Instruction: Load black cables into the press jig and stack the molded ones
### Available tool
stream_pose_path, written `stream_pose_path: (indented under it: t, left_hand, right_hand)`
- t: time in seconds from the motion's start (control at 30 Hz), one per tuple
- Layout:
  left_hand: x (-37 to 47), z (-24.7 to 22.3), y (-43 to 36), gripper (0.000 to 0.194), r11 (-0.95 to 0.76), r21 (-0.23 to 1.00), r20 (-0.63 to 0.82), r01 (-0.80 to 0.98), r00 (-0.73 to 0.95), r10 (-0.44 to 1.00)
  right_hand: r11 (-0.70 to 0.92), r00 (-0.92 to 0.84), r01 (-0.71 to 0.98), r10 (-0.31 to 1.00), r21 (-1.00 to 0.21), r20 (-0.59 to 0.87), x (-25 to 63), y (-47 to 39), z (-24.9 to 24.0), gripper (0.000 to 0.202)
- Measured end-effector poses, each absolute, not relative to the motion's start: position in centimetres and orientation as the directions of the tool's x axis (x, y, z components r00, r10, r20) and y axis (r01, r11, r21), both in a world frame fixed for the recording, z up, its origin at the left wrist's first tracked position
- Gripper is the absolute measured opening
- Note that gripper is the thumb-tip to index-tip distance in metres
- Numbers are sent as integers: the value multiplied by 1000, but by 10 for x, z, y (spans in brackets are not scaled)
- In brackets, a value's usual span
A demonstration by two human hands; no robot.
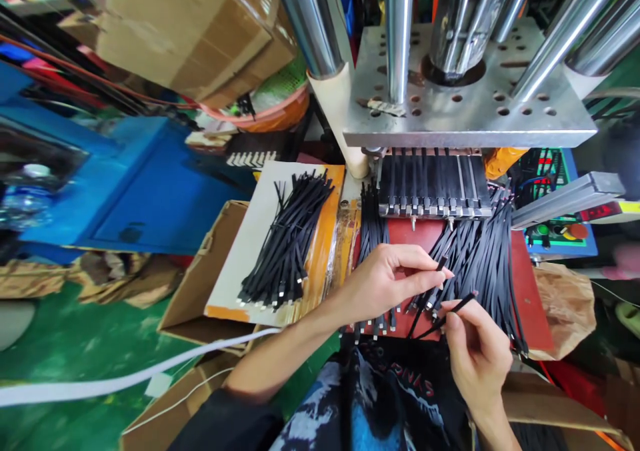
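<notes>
My left hand [387,279] is closed in a pinch on a short flat black cable [442,263], whose end sticks up past the fingertips. Close by on the right, my right hand [479,344] pinches a second black cable [464,302] between thumb and forefinger. Just beyond both hands, a large pile of black cables [493,257] lies over the red work surface [537,291]. A smaller bunch of cables [373,227] with metal plug ends lies to the left, partly behind my left hand. Behind them, a metal fixture [434,187] holds a row of black cables side by side.
A press with a thick steel plate [470,117] and upright rods stands over the fixture. On the left, a cable bundle [290,244] rests on a cardboard sheet [235,277] over an open box. A control box [570,237] with buttons and a grey metal bar [570,201] are at right.
</notes>
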State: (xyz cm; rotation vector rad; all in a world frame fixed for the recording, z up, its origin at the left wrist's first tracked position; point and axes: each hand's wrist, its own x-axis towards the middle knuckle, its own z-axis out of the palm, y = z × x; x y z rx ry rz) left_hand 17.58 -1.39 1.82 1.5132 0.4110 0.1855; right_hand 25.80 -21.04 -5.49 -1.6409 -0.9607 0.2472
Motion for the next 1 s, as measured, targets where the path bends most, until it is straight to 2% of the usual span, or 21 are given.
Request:
stream_pose_path:
  t: [0.13, 0.3, 0.47, 0.5, 0.6, 0.7, 0.77, 0.83, 0.9, 1.0]
  left_hand:
    - [173, 13, -14, 18, 76, 990, -135, 116, 934, 332]
    - [177, 12, -12, 24, 119, 989, -129, 91, 921, 369]
    - [186, 12, -11, 32, 5, 998, -53, 56, 910, 411]
    - [189, 12, -10, 31, -34, 998, -28, 46, 909, 417]
    - [204, 11, 0, 27, -173, 985, 64, 23, 874, 482]
    - [231, 4, 20, 23, -343, 939, 194, 16, 799, 570]
    - [256, -6, 37, 23, -456, 889, 259, 27, 792, 552]
    - [282, -17, 53, 23, -559, 827, 283, 61, 814, 507]
    - [306, -25, 65, 21, -642, 757, 282, 124, 823, 492]
    - [324, -30, 72, 14, -665, 699, 285, 263, 751, 596]
  right_hand:
    - [-4, 615, 454, 725, -891, 310, 264, -201, -48, 20]
    - [8, 585, 459, 750, -888, 309, 267, -189, -36, 25]
    - [-29, 600, 427, 758, -904, 258, 270, -180, -33, 10]
    - [-52, 611, 395, 760, -917, 220, 270, -179, -35, 8]
    - [-145, 569, 269, 821, -952, 36, 266, -178, -45, 29]
    - [-224, 334, 171, 929, -959, -158, 270, -187, -49, 36]
    - [-247, 210, 193, 956, -950, -206, 288, -192, -41, 37]
    - [-226, 227, 296, 960, -928, -162, 324, -189, -26, 36]
    - [-193, 322, 420, 945, -887, -54, 370, -176, -12, 39]
    - [-182, 377, 498, 926, -848, 23, 436, -142, -1, 46]
